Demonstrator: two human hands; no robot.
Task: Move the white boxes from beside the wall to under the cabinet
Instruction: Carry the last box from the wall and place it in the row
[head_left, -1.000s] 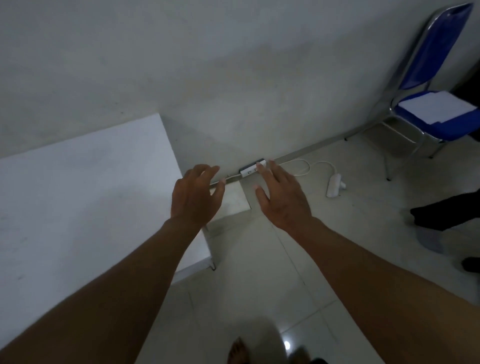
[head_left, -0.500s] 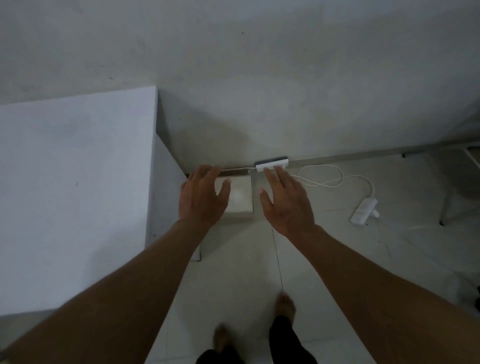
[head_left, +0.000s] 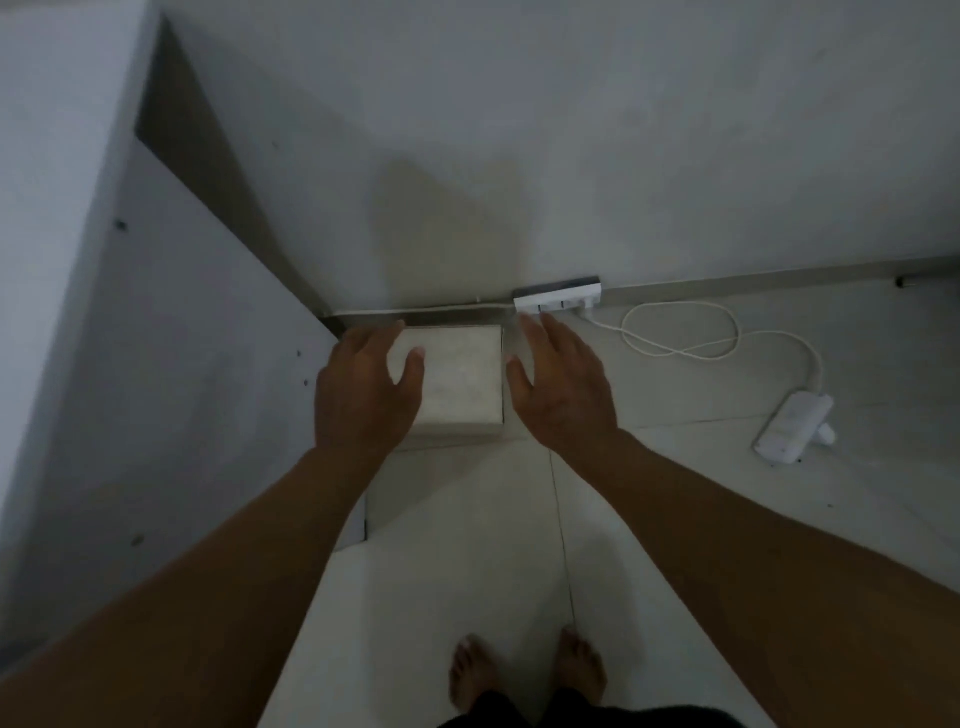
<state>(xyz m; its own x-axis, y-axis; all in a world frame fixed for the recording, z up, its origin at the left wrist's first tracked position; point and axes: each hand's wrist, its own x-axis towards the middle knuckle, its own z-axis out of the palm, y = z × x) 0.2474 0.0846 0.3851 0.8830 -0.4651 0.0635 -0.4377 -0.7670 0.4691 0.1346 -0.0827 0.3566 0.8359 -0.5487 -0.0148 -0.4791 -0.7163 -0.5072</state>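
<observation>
- The white box (head_left: 457, 379) sits on the floor (head_left: 467, 545) against the wall (head_left: 519, 156), just beside the cabinet (head_left: 171, 338).
- Left hand (head_left: 363, 395) and right hand (head_left: 561, 389) flank it, fingers straight, holding nothing.
- Nothing looks moved yet (lifting and placing remain).

Your left hand (head_left: 363, 395) covers the left edge of the square white cardboard box (head_left: 457, 379), so you cannot tell whether it touches it. The grey cabinet (head_left: 78, 260) runs off the left edge. The white power strip's (head_left: 558, 300) sockets are too small to read.
</observation>
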